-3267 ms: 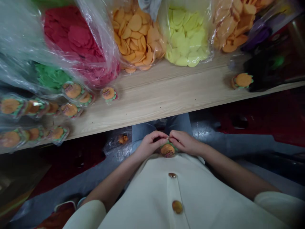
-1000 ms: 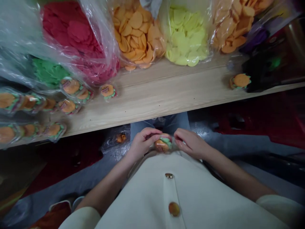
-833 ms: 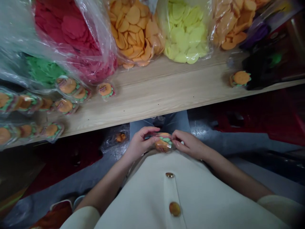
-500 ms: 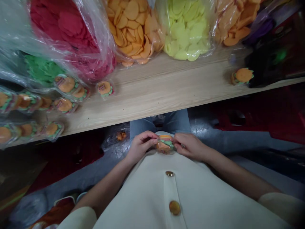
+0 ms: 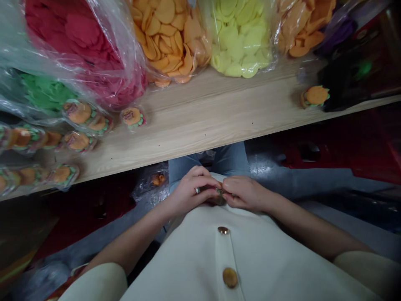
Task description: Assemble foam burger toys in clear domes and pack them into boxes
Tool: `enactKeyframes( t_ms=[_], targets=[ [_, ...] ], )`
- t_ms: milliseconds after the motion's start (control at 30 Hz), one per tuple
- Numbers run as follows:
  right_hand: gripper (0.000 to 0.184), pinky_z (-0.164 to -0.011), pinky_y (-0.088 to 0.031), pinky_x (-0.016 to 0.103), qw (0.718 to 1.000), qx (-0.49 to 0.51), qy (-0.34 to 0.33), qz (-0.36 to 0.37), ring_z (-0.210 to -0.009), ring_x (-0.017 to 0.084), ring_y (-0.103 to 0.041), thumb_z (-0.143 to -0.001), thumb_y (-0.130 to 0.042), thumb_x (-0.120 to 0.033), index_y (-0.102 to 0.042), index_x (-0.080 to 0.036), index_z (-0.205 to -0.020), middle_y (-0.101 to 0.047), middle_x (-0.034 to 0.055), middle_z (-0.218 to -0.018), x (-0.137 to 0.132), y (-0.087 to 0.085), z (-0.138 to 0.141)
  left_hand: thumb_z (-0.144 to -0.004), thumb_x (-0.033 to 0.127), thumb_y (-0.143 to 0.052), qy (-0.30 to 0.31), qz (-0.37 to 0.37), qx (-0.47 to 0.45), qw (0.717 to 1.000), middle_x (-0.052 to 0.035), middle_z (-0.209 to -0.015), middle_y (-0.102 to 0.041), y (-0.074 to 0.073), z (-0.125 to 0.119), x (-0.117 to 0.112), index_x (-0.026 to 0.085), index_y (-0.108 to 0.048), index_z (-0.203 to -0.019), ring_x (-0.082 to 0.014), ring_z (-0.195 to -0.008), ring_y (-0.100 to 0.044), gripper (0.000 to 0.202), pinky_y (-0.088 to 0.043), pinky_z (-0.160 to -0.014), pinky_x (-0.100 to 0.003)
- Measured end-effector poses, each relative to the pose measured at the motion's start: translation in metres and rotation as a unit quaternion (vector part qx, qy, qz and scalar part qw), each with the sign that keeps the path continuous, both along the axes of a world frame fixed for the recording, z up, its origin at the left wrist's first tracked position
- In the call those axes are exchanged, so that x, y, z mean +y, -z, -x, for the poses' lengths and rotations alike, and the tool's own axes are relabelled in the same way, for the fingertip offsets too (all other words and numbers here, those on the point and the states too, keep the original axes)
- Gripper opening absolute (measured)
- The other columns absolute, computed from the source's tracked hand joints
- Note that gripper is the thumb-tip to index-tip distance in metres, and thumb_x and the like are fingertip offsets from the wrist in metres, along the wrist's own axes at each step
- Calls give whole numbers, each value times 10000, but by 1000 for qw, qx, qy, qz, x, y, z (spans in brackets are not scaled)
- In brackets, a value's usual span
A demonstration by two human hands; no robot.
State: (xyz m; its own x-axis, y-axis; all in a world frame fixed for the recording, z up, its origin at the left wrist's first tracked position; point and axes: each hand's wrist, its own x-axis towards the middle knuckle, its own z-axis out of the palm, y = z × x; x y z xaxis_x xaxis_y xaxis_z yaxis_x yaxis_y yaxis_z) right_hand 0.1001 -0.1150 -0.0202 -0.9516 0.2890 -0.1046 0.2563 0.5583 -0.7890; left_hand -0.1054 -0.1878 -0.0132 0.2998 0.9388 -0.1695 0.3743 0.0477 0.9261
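Close to my body, over the lap, both hands meet around a small toy burger (image 5: 220,200) in clear wrapping. My left hand (image 5: 198,187), with a ring on one finger, is closed on its left side and covers most of it. On the other side, my right hand (image 5: 246,192) pinches the right edge with bent fingers. Only bits of green and orange show between the fingertips. Beyond my hands, on the wooden table, stand matching wrapped toy burgers (image 5: 132,117) and an unwrapped-looking one (image 5: 316,96) at the right.
Clear bags of red (image 5: 84,33), orange (image 5: 166,37), yellow (image 5: 241,37) and green pieces (image 5: 46,92) line the back of the table (image 5: 194,113). Several wrapped burgers (image 5: 61,173) sit at the left. Red stools (image 5: 338,150) stand under the table, and a plastic bag (image 5: 153,184) lies below.
My left hand has moved right, over the burger, and now hides most of it. My right hand has shifted slightly left. The view has drifted a little.
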Motion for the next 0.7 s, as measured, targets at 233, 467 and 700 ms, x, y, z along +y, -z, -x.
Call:
enactKeyframes(
  t_ms=[233, 467, 700],
  targets=[
    [91, -578, -327, 260, 999, -20, 25, -35, -610, 138, -453, -785, -426, -197, -472, -194, -706, -506, 5, -638, -13, 8, 1, -804, 274, -557, -58, -37, 16, 997, -46, -786, -582, 5, -17, -8, 228, -690, -894, -147, -783, -533, 167, -412, -750, -275],
    [205, -548, -335, 228, 975, -23, 149, 161, -595, 108, -446, -870, -415, -342, -451, -195, -732, -491, -21, -656, 2, 28, 6, -760, 307, -615, -243, 160, -157, 944, -38, -804, -611, 15, -11, 8, 181, -671, -800, -142, -769, -554, 144, -438, -735, -270],
    [306, -574, -440, 264, 876, 82, 277, 387, -583, 128, -538, -850, -431, -499, -512, -205, -829, -557, -19, -643, 33, 30, 29, -757, 360, -619, -347, 244, -427, 799, -10, -815, -600, 11, 6, 54, 176, -546, -842, -121, -708, -577, 216, -472, -608, -232]
  ],
)
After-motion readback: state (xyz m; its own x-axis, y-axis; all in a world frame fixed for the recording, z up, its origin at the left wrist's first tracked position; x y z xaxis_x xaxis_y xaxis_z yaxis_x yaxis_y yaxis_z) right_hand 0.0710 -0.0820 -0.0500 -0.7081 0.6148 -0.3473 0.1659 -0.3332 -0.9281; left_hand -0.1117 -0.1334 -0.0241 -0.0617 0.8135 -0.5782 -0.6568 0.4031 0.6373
